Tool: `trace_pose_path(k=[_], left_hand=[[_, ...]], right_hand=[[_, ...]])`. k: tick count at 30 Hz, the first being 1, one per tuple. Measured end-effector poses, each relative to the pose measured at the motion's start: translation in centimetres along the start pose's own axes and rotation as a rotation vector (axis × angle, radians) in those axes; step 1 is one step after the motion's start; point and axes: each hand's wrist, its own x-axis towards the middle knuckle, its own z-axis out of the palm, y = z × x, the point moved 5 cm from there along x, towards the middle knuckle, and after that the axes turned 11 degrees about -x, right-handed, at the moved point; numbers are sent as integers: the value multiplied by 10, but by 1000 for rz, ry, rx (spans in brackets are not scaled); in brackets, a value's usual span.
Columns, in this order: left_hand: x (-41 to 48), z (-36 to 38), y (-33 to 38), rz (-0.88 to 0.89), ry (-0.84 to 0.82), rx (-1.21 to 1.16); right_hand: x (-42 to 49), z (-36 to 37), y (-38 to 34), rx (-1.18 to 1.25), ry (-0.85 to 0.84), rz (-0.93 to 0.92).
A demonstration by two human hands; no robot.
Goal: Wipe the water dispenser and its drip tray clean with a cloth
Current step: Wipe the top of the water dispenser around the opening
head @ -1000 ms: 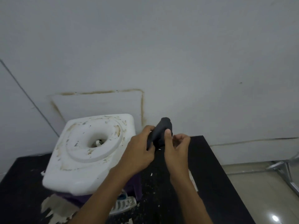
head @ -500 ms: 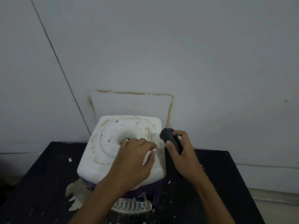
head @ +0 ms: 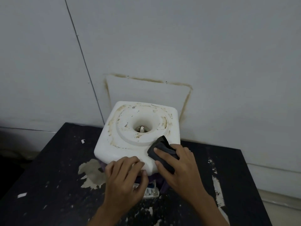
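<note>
A white water dispenser (head: 130, 141) with brown stains around its round top opening stands on a black table (head: 57, 185) against the wall. My right hand (head: 177, 167) presses a folded dark cloth (head: 161, 149) onto the top's front right corner. My left hand (head: 125, 175) grips the dispenser's front edge, fingers curled over it. Below, between my hands, a bit of the white drip tray (head: 151, 192) shows, mostly hidden by my left hand.
The table surface is chipped, with peeled paint patches (head: 91, 173) and white flakes scattered on it. A stained rectangular outline (head: 146, 92) marks the grey wall behind the dispenser. The table's right edge drops to the floor (head: 280, 203).
My right hand brought the cloth from beside the dispenser down onto its top front right corner. My left hand slid from the top to the front edge. The view shifted left and closer.
</note>
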Motion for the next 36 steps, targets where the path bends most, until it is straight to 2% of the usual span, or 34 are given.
trace_pose_path(k=[4, 9, 11, 13, 16, 18, 22, 24, 28, 30, 33, 36], left_hand=[[-3, -7, -4, -35, 49, -7], [-9, -12, -18, -111, -29, -54], [-10, -13, -21, -103, -35, -69], [-8, -15, -22, -96, -26, -95], [-8, -14, -22, -81, -2, -102], [-9, -12, -21, -90, 17, -90], [-9, -8, -18, -103, 32, -38], [-7, -10, -17, -103, 44, 19], [7, -12, -13, -103, 61, 53], [16, -5, -6, -69, 13, -39], [23, 11, 7, 27, -139, -199], [22, 22, 14, 23, -277, -195]], right_hand=[[2, 1, -7, -83, 37, 188], [-5, 12, -56, -93, 54, 2], [-9, 11, -52, -107, 72, 8], [-15, 8, -35, -137, 106, 91], [-21, 3, -13, -148, 127, 315], [-17, 7, -23, -158, 115, 364], [-12, 17, -60, -138, 49, 110], [-16, 13, -50, -129, 34, 84], [-25, 3, -2, 8, 78, 332], [-24, 3, 8, 98, 91, 379], [-22, 5, 2, 96, 57, 224], [-20, 7, 10, 102, -10, 124]])
